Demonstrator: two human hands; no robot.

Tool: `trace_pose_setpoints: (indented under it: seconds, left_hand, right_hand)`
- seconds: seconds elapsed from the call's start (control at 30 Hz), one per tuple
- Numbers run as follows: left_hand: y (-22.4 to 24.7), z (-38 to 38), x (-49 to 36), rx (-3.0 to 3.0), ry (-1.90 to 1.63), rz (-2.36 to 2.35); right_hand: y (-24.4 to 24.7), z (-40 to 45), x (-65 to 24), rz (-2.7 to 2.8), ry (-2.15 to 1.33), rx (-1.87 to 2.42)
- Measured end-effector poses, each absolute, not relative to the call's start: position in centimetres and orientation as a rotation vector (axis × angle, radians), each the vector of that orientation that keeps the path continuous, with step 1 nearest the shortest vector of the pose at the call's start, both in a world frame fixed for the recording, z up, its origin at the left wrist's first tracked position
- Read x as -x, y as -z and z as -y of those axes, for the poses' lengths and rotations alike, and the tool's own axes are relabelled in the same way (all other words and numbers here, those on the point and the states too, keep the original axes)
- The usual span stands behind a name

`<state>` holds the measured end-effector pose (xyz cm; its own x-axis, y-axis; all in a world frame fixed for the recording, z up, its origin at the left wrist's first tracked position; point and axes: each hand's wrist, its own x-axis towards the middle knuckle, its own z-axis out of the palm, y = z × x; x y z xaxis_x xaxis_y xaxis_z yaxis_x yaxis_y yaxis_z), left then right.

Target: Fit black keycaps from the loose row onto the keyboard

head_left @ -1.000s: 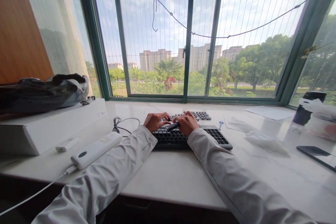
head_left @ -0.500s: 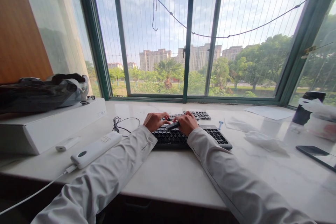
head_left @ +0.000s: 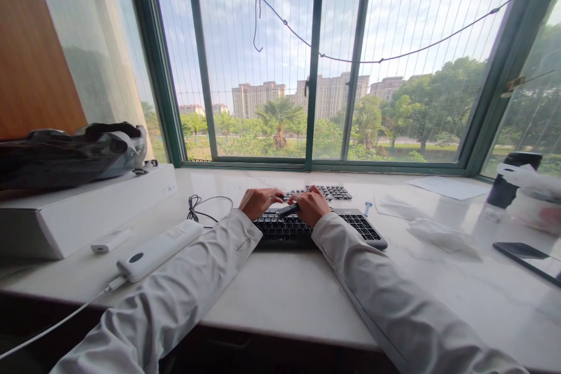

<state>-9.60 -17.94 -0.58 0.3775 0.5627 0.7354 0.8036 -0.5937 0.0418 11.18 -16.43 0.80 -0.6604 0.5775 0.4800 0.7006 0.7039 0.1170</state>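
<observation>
A black keyboard [head_left: 284, 234] lies on the white counter, its right part showing open square key positions. Over its left half is my left hand [head_left: 259, 203], thumb and fingertips brought close together; whatever sits between them is too small to make out. My right hand [head_left: 312, 205] is closed around a short dark stick-shaped tool [head_left: 288, 210], which points left towards the fingertips of my left hand. Just behind both hands, loose black keycaps [head_left: 335, 192] lie in rows on the counter, partly hidden by my fingers.
A white power bank [head_left: 160, 251] with a cable, a small white device [head_left: 110, 241] and a coiled black cable [head_left: 197, 208] lie left. Behind them stands a white box [head_left: 87, 210] bearing a dark bag. Rightwards are a blue razor-like piece [head_left: 368, 207], clear plastic [head_left: 438, 232] and a phone [head_left: 526, 258].
The fingers of my left hand have shifted very slightly, and the dark tool in my right hand has moved a little left. All else stays in place.
</observation>
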Motion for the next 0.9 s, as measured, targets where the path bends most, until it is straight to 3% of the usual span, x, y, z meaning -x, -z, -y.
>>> trace_pose_setpoints:
  seconds: [0.9]
  left_hand:
    - [-0.12,18.75,9.19,2.345,0.910,1.329]
  right_hand:
    - [-0.72,16.48,-11.12,2.494,0.399,0.985]
